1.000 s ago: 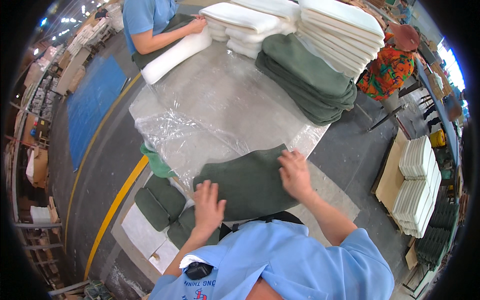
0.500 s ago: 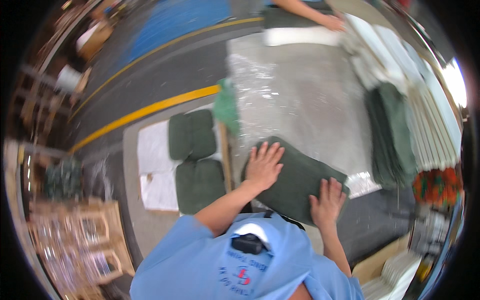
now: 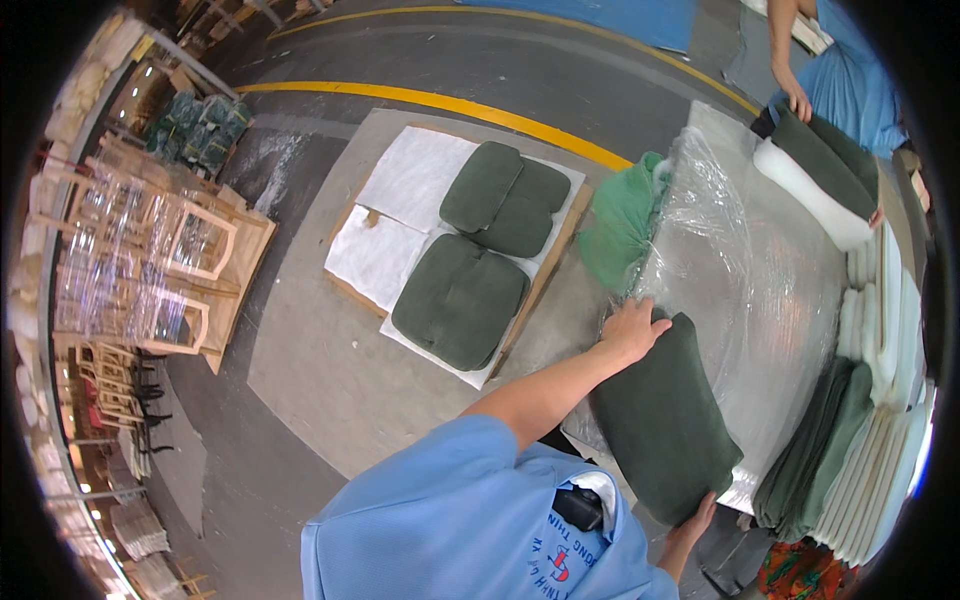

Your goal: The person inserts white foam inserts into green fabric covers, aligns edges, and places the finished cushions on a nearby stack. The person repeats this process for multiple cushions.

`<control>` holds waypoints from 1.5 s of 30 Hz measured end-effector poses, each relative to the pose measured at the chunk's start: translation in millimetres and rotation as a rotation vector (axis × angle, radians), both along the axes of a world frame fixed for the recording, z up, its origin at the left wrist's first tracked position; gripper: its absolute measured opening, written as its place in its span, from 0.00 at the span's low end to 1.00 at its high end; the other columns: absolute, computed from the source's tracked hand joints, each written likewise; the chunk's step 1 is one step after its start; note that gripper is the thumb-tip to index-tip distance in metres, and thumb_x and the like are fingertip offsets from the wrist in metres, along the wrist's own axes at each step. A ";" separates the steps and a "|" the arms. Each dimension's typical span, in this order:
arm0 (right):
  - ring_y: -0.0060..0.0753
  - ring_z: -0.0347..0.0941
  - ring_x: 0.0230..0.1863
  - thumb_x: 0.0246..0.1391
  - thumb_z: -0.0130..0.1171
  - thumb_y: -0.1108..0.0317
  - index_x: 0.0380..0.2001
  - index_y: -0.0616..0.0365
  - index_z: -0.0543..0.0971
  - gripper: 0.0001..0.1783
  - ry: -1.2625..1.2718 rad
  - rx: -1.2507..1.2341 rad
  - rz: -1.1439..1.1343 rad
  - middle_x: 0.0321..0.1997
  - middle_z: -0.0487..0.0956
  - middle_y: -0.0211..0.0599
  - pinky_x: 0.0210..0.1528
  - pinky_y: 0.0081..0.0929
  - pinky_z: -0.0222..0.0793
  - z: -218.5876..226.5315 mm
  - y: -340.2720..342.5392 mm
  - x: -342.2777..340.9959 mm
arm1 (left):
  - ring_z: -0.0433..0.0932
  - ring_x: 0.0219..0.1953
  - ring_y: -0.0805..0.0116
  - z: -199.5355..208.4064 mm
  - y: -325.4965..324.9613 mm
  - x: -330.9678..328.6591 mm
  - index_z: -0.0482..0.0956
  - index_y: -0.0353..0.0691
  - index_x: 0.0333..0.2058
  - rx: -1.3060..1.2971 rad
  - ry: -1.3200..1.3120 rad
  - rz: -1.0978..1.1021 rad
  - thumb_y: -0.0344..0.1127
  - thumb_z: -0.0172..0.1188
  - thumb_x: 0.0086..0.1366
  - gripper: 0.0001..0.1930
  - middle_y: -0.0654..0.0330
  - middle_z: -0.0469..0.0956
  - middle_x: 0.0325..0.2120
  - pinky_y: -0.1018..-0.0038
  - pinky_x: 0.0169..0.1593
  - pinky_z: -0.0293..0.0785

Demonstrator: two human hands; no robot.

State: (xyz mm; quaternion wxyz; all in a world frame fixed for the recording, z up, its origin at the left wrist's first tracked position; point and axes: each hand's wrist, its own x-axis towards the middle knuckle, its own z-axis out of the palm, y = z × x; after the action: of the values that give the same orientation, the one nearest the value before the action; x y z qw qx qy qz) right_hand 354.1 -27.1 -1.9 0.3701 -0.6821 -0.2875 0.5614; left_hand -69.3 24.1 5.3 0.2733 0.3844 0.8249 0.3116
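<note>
A dark green, flat, rounded cushion point(image 3: 665, 420) lies tilted at the near edge of the plastic-covered table point(image 3: 760, 270). My left hand point(image 3: 632, 332) is closed on its upper left corner, thumb on top. At its lower right end my right hand point(image 3: 692, 522) grips the edge; the fingers beneath are partly hidden. Left of me, more dark green cushions point(image 3: 460, 300) rest in stacks on a low pallet point(image 3: 540, 295) covered with white sheets point(image 3: 415, 180).
A green mesh bag point(image 3: 620, 225) sits between pallet and table. Folded dark green covers point(image 3: 815, 450) and white foam slabs point(image 3: 875, 480) line the table's right side. A co-worker point(image 3: 850, 75) handles a green cover and white foam at the far right. Wrapped wooden frames point(image 3: 180, 260) stand left.
My view has turned left. My hands went from lying flat on the cushion to gripping its opposite ends, and the cushion now sits tilted beside my body.
</note>
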 end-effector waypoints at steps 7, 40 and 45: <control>0.41 0.72 0.63 0.66 0.62 0.39 0.62 0.41 0.73 0.29 0.550 -0.314 0.080 0.57 0.80 0.31 0.65 0.49 0.67 -6.5 -84.1 -14.7 | 0.80 0.55 0.33 3.6 -109.6 -18.2 0.70 0.32 0.63 -0.152 -0.437 0.032 0.64 0.60 0.70 0.39 0.32 0.79 0.54 0.47 0.61 0.73; 0.44 0.79 0.58 0.42 0.74 0.81 0.73 0.64 0.61 0.53 0.139 -0.162 1.260 0.61 0.79 0.47 0.63 0.40 0.75 -67.8 -50.5 -519.7 | 0.77 0.20 0.67 -7.5 -659.9 -86.1 0.77 0.39 0.42 -0.162 -0.833 1.554 0.43 0.59 0.70 0.13 0.56 0.79 0.26 0.70 0.20 0.73; 0.44 0.78 0.61 0.43 0.75 0.80 0.76 0.63 0.58 0.56 0.183 -0.240 1.529 0.65 0.78 0.46 0.63 0.39 0.74 -134.5 -11.5 -609.6 | 0.79 0.22 0.61 21.9 -649.5 -28.5 0.77 0.44 0.39 -0.357 -1.031 1.367 0.37 0.56 0.72 0.05 0.56 0.79 0.27 0.64 0.24 0.76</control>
State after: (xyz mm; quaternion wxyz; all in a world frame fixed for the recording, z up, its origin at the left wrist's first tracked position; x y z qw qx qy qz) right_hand -255.6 -38.7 -136.3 -0.1738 -0.2807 -0.5837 0.7418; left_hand -97.8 -625.4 27.3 0.4218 -0.4320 0.6847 0.4083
